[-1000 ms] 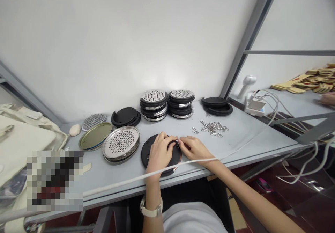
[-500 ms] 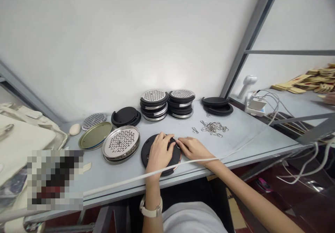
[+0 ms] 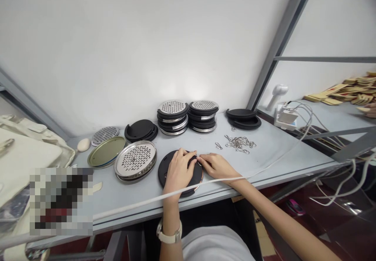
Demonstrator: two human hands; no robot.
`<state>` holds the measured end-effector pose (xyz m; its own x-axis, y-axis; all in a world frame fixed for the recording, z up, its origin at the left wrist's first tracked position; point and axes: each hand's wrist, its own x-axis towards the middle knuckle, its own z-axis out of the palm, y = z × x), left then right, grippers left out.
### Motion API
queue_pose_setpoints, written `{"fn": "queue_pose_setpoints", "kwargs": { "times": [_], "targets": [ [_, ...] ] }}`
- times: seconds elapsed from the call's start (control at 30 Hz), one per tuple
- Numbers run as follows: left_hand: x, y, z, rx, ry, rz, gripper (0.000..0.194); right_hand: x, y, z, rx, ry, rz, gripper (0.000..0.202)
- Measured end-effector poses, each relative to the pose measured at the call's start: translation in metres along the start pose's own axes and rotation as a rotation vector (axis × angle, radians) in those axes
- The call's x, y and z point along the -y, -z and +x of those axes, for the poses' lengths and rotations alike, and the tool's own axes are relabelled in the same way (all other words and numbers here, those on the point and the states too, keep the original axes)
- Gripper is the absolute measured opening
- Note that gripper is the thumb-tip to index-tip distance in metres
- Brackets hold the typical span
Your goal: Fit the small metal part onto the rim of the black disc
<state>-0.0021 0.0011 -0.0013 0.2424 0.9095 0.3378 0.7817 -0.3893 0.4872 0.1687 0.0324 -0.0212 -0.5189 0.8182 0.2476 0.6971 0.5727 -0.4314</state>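
Note:
A round black disc with a metal rim [image 3: 167, 168] lies flat near the table's front edge. My left hand [image 3: 178, 171] presses down on top of it, fingers spread over its far edge. My right hand [image 3: 216, 165] sits at the disc's right side, its fingertips pinched on a small metal clip [image 3: 198, 160] at the rim, touching my left fingertips. A loose pile of the same metal clips [image 3: 239, 142] lies behind my right hand.
Perforated steel plate [image 3: 135, 159], gold tin lid [image 3: 106, 151] and black lids [image 3: 140, 130] stand left of the disc. Two stacks of assembled discs [image 3: 188, 116] and a black pile [image 3: 243, 118] line the wall. A white cable [image 3: 141, 204] runs along the front edge. Another person's hand [image 3: 369, 109] is far right.
Both hands have stayed on the disc; the fingertips have shifted slightly at the rim where the clip sits. Nothing else on the table has moved.

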Motion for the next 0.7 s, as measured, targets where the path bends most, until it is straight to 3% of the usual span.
{"fn": "queue_pose_setpoints", "kwargs": {
  "times": [0.57, 0.7],
  "targets": [
    [0.0011, -0.0019, 0.0013, 0.005, 0.012, 0.046, 0.028, -0.0016, -0.0022, 0.0003, -0.073, 0.002, -0.047, 0.034],
    [0.0006, -0.0013, 0.0009, 0.008, 0.004, 0.041, 0.030, -0.0029, -0.0034, -0.0002, -0.037, 0.016, -0.054, 0.034]
  ]
}}
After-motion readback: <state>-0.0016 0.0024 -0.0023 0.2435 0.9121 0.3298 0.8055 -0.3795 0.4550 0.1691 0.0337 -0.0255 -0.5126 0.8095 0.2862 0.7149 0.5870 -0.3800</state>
